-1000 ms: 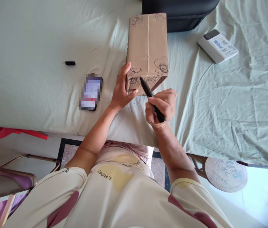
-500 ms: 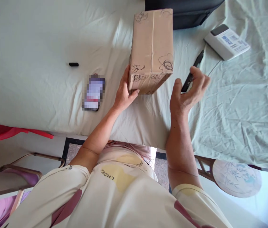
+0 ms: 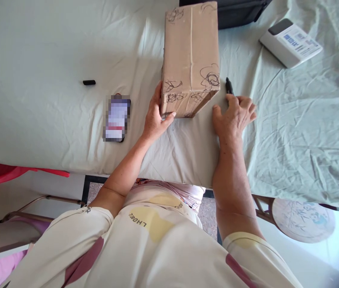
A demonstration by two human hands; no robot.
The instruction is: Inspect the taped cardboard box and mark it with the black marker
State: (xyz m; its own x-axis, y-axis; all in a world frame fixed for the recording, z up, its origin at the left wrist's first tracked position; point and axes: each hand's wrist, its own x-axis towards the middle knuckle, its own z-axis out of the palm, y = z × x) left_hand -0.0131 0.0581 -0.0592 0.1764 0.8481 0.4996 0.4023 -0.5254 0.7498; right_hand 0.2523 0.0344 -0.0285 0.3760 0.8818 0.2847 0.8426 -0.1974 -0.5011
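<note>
A brown cardboard box (image 3: pixel 191 56) with black scribbles near its front corners stands on the pale green cloth-covered table (image 3: pixel 52 52). My left hand (image 3: pixel 155 118) grips its near left corner, fingers along the side and thumb on the front face. My right hand (image 3: pixel 233 116) lies palm down on the cloth just right of the box, fingers stretched flat. A black marker (image 3: pixel 228 86) pokes out from under its fingertips and rests on the cloth.
A phone (image 3: pixel 117 118) lies left of my left hand, with a small black cap (image 3: pixel 89 82) farther back. A white device with a label (image 3: pixel 291 42) sits at back right, a black case (image 3: pixel 235 12) behind the box. A red chair (image 3: pixel 7 172) stands below left.
My right hand lifted the marker away from the box's front face, swung right, then came down flat on the cloth with the marker beneath it. My left hand stayed on the box.
</note>
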